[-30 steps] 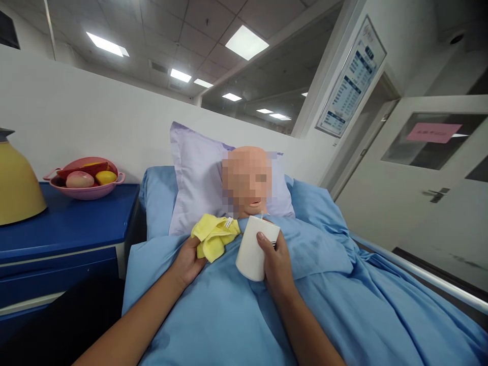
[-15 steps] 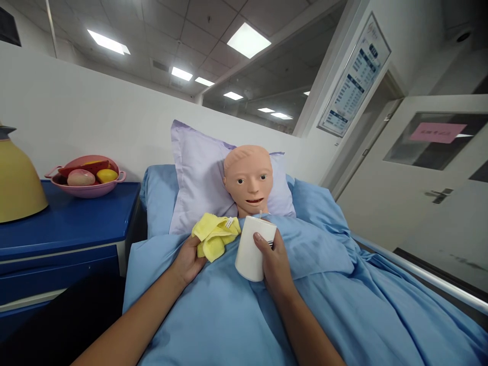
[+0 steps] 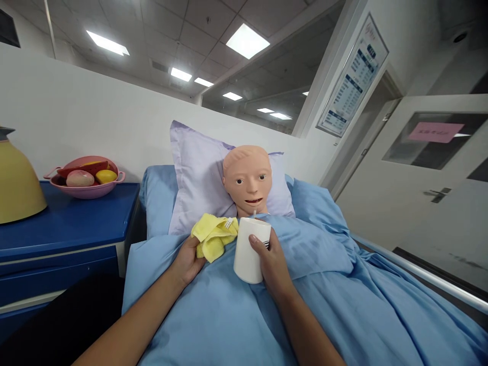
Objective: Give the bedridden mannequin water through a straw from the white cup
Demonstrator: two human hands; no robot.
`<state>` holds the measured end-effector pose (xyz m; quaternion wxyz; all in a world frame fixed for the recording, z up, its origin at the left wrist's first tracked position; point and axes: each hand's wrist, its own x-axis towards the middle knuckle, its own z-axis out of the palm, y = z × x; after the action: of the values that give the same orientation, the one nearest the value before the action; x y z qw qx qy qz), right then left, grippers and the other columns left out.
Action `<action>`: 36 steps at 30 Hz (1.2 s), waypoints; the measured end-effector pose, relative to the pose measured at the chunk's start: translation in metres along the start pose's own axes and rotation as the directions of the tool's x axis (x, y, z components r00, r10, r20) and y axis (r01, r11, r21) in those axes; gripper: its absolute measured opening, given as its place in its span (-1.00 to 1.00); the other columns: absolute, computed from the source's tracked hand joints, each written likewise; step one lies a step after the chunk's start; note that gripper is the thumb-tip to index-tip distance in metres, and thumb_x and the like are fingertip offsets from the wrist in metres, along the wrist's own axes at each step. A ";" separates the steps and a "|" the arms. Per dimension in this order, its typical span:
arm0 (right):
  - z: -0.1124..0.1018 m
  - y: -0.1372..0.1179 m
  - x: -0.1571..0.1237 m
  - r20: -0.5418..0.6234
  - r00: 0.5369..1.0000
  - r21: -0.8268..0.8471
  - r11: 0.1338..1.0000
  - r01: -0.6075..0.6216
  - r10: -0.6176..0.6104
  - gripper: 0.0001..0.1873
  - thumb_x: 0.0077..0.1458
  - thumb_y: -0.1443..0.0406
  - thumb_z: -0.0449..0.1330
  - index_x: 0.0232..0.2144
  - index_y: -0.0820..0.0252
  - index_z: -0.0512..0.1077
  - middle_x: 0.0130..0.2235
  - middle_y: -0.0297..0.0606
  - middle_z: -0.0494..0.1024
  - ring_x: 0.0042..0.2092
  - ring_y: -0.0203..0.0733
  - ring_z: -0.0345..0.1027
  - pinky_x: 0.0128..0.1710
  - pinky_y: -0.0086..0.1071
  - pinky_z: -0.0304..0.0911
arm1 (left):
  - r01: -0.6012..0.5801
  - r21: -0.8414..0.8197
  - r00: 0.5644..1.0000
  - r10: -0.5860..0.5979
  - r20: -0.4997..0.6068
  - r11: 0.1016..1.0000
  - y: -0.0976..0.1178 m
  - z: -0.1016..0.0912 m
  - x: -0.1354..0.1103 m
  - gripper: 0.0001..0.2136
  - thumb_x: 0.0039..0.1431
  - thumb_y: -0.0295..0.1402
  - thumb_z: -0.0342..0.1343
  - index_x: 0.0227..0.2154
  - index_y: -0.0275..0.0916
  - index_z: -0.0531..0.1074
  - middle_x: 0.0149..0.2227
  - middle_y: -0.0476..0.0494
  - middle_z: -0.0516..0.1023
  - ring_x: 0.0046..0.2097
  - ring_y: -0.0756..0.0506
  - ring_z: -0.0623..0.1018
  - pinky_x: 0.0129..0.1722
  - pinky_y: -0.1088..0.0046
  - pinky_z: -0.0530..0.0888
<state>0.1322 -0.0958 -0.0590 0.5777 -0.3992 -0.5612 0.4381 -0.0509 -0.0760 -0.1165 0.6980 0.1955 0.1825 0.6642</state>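
A training manikin (image 3: 249, 175) lies in a bed, its head on a lilac pillow (image 3: 198, 178) and a blue quilt (image 3: 224, 315) drawn up to its neck. My left hand (image 3: 189, 260) is closed on a folded yellow towel (image 3: 214, 235) with a small white tag, just below the pillow. In my right hand (image 3: 271, 256) is a white cup (image 3: 249, 259), slightly tilted, the thumb across its near side. The tip of a pale straw (image 3: 255, 213) shows above the cup's rim, below the manikin's chin and apart from its open mouth. The cup's inside is hidden.
At left stands a blue bedside cabinet (image 3: 76, 223), bearing a yellow jug (image 3: 21, 183) and a pink basket (image 3: 89, 191) of fruit. A metal bed rail (image 3: 419, 274) runs along the right side. Beyond it is a white door (image 3: 412, 188).
My right hand has shifted the cup a little to the left and made it more upright; the straw tip moved left too. My left hand and the towel stay nearly still.
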 end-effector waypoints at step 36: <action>0.001 -0.001 0.001 -0.016 1.000 0.037 0.999 -0.013 0.014 -0.39 -0.08 0.02 0.36 0.02 0.05 0.39 -0.19 -0.25 0.58 -0.31 -0.10 0.45 -0.36 -0.28 0.40 | 0.016 0.026 1.000 -0.016 0.019 1.000 0.002 0.002 -0.003 -0.65 0.15 -0.46 0.11 0.02 -0.35 0.43 -0.07 -0.28 0.61 -0.07 -0.21 0.61 0.00 0.28 0.53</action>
<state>0.1312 -0.0953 -0.0578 0.5865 -0.3959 -0.5456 0.4490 -0.0516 -0.0793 -0.1135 0.7024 0.2093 0.1860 0.6544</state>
